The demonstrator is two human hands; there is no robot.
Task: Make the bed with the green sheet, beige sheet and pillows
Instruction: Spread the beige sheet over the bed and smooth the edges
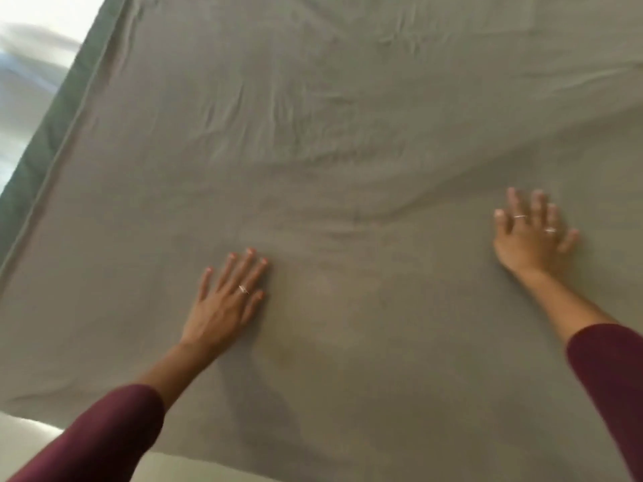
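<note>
1. The beige sheet (348, 140) lies spread over the bed, covering nearly all of it.
2. The left hand (226, 300) rests flat on the sheet near the bed's near edge, fingers straight and spread, gripping nothing.
3. The right hand (532, 234) does likewise further right, fingers splayed; both appear placed to press out wrinkles.
4. Creases remain toward the far side.
5. The green sheet (45, 133) shows as a strip along the left edge.
6. No pillows are visible; the room beyond is blurred.

Matt, creased cloth beige sheet (348, 151) over matt green sheet (41, 133).
</note>
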